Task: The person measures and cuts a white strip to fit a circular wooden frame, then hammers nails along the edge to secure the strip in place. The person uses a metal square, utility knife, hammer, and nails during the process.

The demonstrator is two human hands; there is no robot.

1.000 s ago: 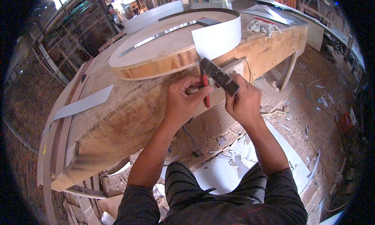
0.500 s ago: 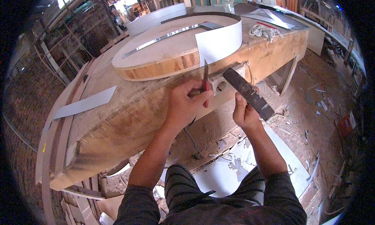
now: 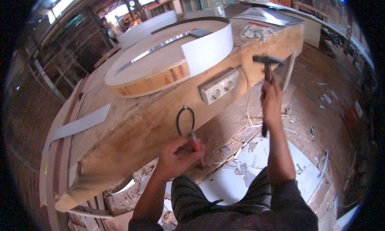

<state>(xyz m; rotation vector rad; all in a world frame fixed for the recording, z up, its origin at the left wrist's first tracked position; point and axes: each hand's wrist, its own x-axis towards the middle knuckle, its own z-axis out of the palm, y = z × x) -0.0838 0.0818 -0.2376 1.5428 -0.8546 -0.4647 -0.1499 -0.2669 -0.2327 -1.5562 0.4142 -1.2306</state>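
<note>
My left hand (image 3: 173,157) is low in front of the workbench, its fingers wrapped round a slim tool with a red handle (image 3: 197,146). Motion blur hides the exact kind of that tool. To the right, my right hand (image 3: 272,100) grips a hammer (image 3: 268,70) by its handle, with the dark head upward. On the bench lies a round wooden panel (image 3: 138,88) with a pale top. A white edging strip (image 3: 208,50) stands along part of its rim, its near end loose-edged at the front. A metal square (image 3: 154,49) rests on the panel.
A double power socket (image 3: 219,88) is fixed to the front of the workbench (image 3: 132,135). Beside it hangs a black cable loop (image 3: 185,121). A white strip (image 3: 82,121), a bundled cloth (image 3: 256,32) and a clear bottle (image 3: 216,4) lie or stand on the bench. Offcuts litter the floor.
Both hands have moved apart from in front of the socket: the left down and toward me, the right up and outward. The hammer has turned, its head now upward. My view has shifted slightly.
</note>
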